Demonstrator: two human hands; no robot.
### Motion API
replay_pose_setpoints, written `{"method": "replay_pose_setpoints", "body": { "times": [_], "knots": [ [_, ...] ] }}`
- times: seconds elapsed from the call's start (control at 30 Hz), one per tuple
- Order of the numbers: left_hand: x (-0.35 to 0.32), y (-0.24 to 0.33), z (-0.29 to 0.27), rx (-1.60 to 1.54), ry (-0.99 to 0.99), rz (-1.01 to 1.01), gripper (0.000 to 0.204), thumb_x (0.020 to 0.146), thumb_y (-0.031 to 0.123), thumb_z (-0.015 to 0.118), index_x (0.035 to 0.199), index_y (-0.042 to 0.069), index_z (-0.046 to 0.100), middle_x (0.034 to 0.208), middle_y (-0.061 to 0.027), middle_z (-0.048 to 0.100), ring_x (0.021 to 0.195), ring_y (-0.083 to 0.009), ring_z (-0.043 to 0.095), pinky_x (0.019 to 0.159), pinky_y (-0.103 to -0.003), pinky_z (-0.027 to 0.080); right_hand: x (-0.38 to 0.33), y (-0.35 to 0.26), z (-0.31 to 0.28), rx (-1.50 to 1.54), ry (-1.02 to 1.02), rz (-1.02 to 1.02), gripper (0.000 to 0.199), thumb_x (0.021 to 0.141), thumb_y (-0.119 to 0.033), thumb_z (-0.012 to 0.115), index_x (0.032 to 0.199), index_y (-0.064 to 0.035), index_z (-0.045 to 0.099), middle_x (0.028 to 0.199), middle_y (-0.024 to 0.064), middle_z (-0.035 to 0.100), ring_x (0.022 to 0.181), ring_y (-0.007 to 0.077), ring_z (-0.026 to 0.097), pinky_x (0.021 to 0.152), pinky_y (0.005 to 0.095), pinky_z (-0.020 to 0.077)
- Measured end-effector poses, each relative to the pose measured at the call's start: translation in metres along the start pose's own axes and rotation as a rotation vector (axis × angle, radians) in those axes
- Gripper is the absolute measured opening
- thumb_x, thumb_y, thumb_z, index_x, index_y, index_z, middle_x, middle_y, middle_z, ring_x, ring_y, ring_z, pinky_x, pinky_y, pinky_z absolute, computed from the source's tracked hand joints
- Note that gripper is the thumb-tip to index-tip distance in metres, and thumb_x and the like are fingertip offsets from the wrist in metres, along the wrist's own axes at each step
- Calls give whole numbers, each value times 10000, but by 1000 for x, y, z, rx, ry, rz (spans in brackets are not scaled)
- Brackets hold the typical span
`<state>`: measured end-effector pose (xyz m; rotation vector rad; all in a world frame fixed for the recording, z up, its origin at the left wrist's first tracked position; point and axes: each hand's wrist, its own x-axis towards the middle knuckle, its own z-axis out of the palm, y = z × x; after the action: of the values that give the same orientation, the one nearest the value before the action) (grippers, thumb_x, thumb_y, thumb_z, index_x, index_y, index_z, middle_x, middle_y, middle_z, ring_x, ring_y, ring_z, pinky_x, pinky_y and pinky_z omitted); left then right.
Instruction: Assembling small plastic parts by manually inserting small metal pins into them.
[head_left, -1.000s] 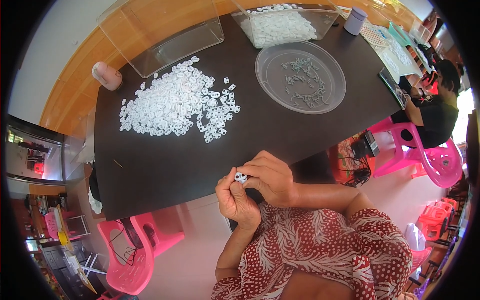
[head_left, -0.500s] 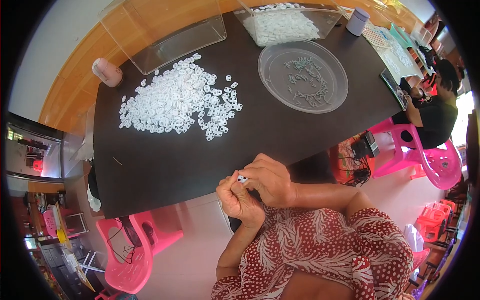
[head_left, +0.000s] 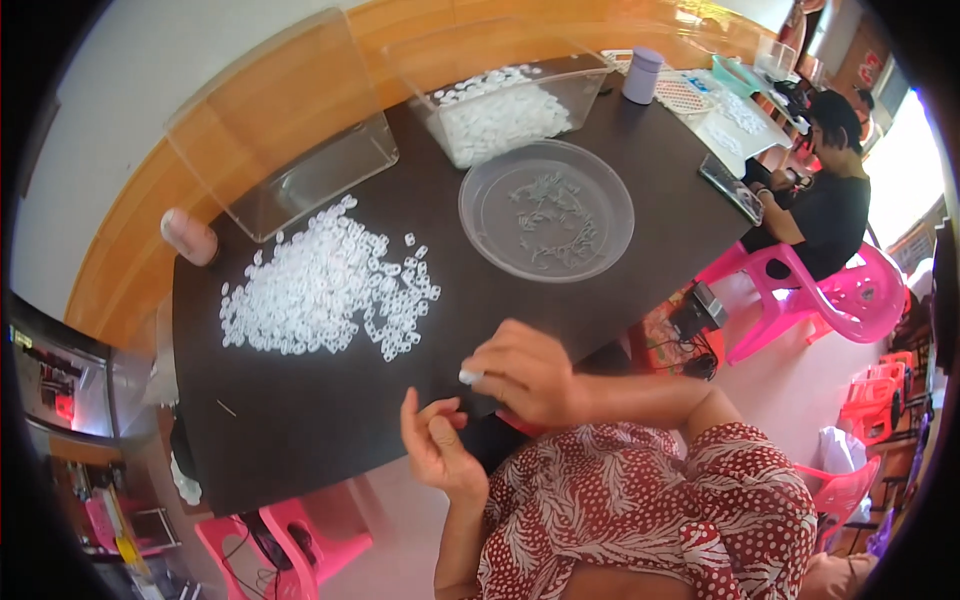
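My right hand hovers over the table's near edge, its fingers pinched on a small white plastic piece. To the lower left, my left hand is apart from it with the index finger stretched up and the others loosely curled; nothing shows in it. Ahead of the hands lies a heap of small white plastic pieces with holes, several spread at its right side. Beyond my right hand, a clear round tray holds many thin, small metallic pins.
At the back stand an empty clear bin and another clear bin of white pieces. A pink bottle, a lilac jar and a phone sit on the dark table. A person sits at right.
My hands have come apart; the right keeps the white piece while the left has dropped lower left. The whole view has shifted, so the table things appear lower and further left.
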<state>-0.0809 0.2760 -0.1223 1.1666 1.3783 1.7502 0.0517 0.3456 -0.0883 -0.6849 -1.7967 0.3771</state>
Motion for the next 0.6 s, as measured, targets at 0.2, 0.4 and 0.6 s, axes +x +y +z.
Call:
{"method": "replay_pose_setpoints", "body": {
  "times": [0.2, 0.4, 0.6],
  "knots": [
    [17, -4, -24, 70, 54, -15, 277, 950, 132, 503, 1171, -34, 517, 868, -91, 620, 690, -95, 541, 637, -222, 470, 80, 40, -60, -197, 90, 277, 199, 722, -36, 687, 913, -26, 632, 807, 118, 616, 694, 253, 578, 639, 322, 471],
    [21, -18, -32, 32, 62, -60, 241, 942, 109, 510, 1135, -31, 547, 841, -78, 619, 666, -77, 528, 601, -199, 451, 163, 127, -94, -628, 211, -53, 199, 758, -90, 647, 952, -47, 659, 798, 124, 618, 731, 248, 583, 694, 334, 461],
    [32, -10, -29, -9, 36, -132, 226, 937, 99, 519, 1120, -29, 553, 837, -67, 619, 652, -64, 523, 580, -184, 441, 201, 143, -101, -904, 218, -113, 250, 767, -116, 632, 1007, -50, 647, 906, 161, 637, 864, 330, 587, 775, 416, 451]
  ]
}}
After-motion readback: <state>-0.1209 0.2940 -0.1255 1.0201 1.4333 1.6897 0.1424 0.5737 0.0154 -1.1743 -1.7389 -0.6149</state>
